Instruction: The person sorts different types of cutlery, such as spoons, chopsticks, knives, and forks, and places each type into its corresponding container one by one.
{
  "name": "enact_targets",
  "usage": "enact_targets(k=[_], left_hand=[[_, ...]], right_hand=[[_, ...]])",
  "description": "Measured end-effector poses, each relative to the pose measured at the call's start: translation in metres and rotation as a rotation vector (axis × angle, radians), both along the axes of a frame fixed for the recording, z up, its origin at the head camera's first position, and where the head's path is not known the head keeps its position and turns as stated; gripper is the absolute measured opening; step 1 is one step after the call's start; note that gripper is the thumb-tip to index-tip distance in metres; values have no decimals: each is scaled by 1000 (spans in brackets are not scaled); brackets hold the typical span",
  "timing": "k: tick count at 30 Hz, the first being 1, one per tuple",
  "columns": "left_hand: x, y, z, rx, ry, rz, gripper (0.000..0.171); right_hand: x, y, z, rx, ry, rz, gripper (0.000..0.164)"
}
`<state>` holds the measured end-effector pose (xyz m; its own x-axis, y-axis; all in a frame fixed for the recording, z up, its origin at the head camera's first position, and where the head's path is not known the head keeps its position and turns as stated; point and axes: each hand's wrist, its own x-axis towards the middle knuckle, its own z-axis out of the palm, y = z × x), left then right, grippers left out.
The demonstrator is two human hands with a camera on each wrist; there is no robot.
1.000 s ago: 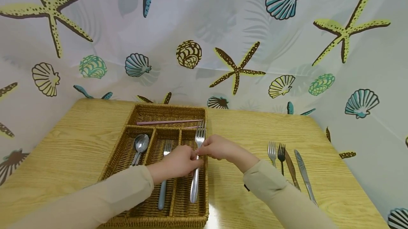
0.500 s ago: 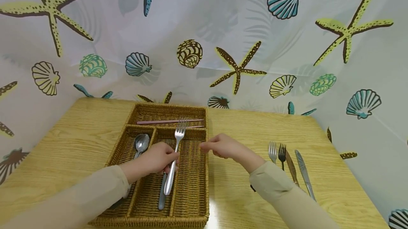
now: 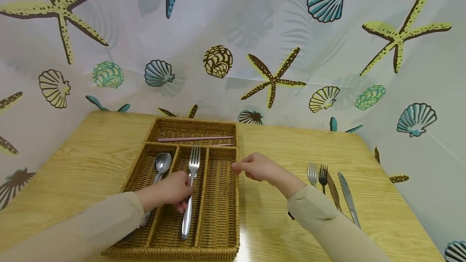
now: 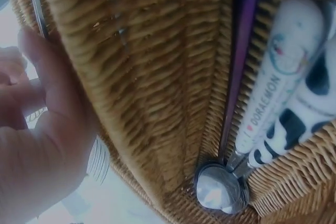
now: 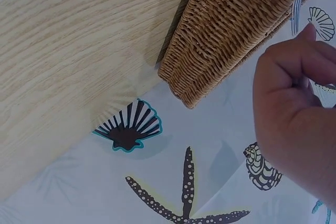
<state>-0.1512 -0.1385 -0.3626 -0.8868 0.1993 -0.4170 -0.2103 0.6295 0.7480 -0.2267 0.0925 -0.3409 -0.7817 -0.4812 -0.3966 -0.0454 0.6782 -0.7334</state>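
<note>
My left hand [image 3: 172, 191] pinches a silver fork [image 3: 187, 219] inside the middle compartment of a wicker cutlery tray [image 3: 236, 213]. The fork's tines point away toward the back. A second fork with a blue-grey handle, seen there earlier, is mostly hidden beneath. Left of it, spoons [image 3: 162, 162] lie in the left compartment; the left wrist view shows their printed handles [image 4: 283, 72] and a slim purple utensil [image 4: 242, 51]. My right hand [image 3: 260, 168] hovers at the tray's right edge, fingers loosely bent, nothing in them.
Pink chopsticks [image 3: 194, 139] lie in the back compartment. On the wooden table [image 3: 276, 144] to the right are a silver fork [image 3: 312, 174], a black fork [image 3: 323, 177], a brown knife [image 3: 333, 193] and a silver knife [image 3: 348, 199]. A patterned cloth [image 3: 233, 23] hangs behind.
My left hand has carried the silver fork from the right compartment leftward and down into the middle one. My right hand has let go of that fork and drawn slightly right.
</note>
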Motion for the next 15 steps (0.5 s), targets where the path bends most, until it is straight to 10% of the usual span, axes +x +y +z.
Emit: enact_targets(k=[15], left_hand=[[-5, 15, -16, -61, -106, -38, 15]], right_hand=[[-1, 5, -3, 4, 18, -14, 35]])
